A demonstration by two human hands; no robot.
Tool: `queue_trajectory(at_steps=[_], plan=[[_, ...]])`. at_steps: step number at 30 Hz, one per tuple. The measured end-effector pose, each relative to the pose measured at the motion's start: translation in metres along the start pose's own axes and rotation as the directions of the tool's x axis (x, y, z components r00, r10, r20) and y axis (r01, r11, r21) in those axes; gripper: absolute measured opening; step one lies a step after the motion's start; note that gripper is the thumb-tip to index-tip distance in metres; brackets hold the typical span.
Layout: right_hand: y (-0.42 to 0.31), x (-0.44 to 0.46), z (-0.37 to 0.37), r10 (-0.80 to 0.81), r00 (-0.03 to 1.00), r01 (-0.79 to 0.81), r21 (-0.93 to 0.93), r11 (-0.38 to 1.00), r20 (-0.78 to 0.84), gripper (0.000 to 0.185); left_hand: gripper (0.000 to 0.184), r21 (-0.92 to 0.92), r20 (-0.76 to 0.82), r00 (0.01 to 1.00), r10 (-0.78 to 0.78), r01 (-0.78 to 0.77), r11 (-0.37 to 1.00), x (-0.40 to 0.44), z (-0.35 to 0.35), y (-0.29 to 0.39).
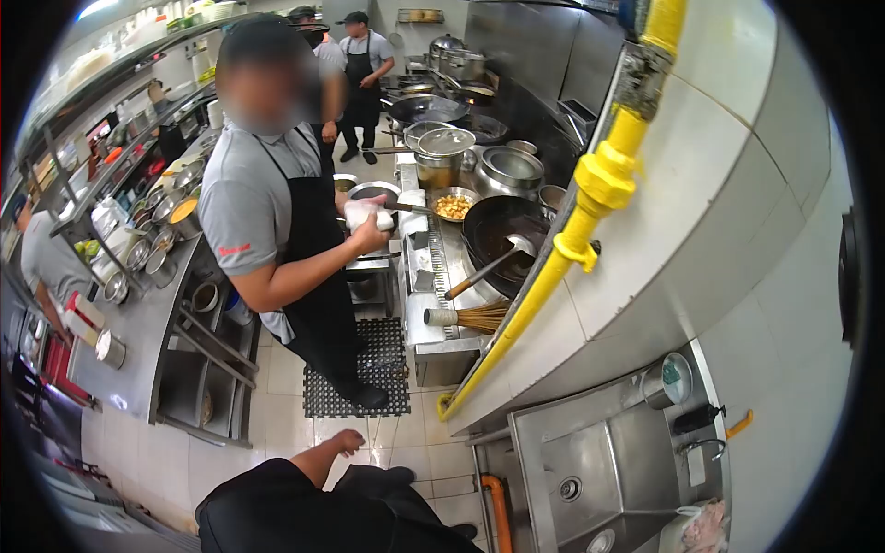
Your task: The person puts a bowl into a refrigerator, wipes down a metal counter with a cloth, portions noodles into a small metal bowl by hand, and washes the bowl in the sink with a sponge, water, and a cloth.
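My left hand (pixel 348 442) hangs in front of my dark clothing at the bottom of the head view, over the tiled floor (pixel 387 430). Its fingers look loosely bent and apart, with nothing visible in them, and it touches nothing. My right hand is out of sight. Nearest to my left hand is a black perforated floor mat (pixel 355 369), where a co-worker in a black apron (pixel 313 221) stands. That person holds a white cloth (pixel 367 214) in both hands beside the stove.
A steel sink (pixel 530 433) is at lower right, with a metal pot (pixel 666 382) on its edge. Along the wall run a yellow pipe (pixel 553 276) and a stove with a wok (pixel 489 226), ladle (pixel 489 267) and bamboo brush (pixel 475 317). A steel counter (pixel 138 369) stands left.
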State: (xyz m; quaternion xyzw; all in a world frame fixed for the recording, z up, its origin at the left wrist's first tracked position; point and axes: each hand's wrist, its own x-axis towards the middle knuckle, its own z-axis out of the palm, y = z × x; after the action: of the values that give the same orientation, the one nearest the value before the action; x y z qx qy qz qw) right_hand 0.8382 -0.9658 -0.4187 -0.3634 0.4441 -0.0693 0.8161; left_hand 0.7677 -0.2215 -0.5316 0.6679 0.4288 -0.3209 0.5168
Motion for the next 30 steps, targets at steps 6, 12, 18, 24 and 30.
queue_trajectory(at_steps=[6, 12, 18, 24, 30], plan=[[0.047, -0.100, 0.003, 0.009, 0.978, -0.057, 0.221, 0.974, 0.210, 0.022, 0.025, -0.045, -0.171, 0.983, 0.064, -0.072, 0.996, 0.035, -0.084, 0.024], [0.100, -0.221, -0.030, -0.309, 0.925, 0.185, 0.448, 0.875, 0.222, 0.014, 0.026, 0.280, 0.058, 0.993, 0.102, -0.115, 0.953, 0.036, -0.075, 0.041], [0.141, -0.401, -0.056, -0.322, 0.828, 0.509, 0.372, 0.776, -0.459, 0.042, 0.023, 0.514, 0.430, 0.899, -0.089, -0.162, 0.842, 0.001, 0.011, 0.086], [0.190, -0.541, -0.110, -0.571, 0.676, 0.734, 0.354, 0.580, -0.466, 0.007, 0.024, 0.692, 0.413, 0.911, -0.022, -0.297, 0.658, -0.012, 0.077, 0.148], [0.257, -0.611, -0.157, -0.622, 0.517, 0.841, 0.213, 0.497, -0.589, 0.009, 0.031, 0.657, 0.515, 0.843, 0.154, -0.504, 0.560, -0.059, 0.134, 0.148]])
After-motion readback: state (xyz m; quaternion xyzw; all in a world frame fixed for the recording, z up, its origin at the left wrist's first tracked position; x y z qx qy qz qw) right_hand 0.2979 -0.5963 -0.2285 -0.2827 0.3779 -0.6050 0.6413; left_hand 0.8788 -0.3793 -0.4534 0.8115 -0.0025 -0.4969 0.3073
